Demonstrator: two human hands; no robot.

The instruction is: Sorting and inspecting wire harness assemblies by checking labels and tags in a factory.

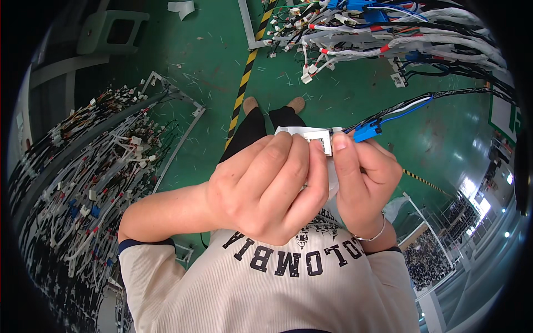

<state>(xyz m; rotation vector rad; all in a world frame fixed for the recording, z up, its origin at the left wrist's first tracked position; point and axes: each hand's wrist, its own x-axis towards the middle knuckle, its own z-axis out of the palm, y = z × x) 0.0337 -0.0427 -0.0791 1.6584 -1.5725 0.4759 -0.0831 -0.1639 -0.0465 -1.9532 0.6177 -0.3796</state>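
Close in front of my chest, both hands meet at the end of a black-wrapped wire harness (408,104). My left hand (264,186) is closed, its thumb and fingertips pinching a small white label (320,141) with a printed code square. My right hand (366,183) pinches the harness end beside the label between thumb and fingers. A blue connector (367,131) on the harness sits just above my right fingers. White backing paper (284,130) shows behind the left fingertips; my hands cover much of it. Whether the label is stuck to the harness, I cannot tell.
Wire harnesses (388,47) with white sleeves and connectors hang at the far right. More harnesses (83,205) crowd a rack on the left, with a grey metal frame (189,130). A plastic stool (114,32) stands far left. Yellow-black tape (242,89) crosses the green floor (214,61).
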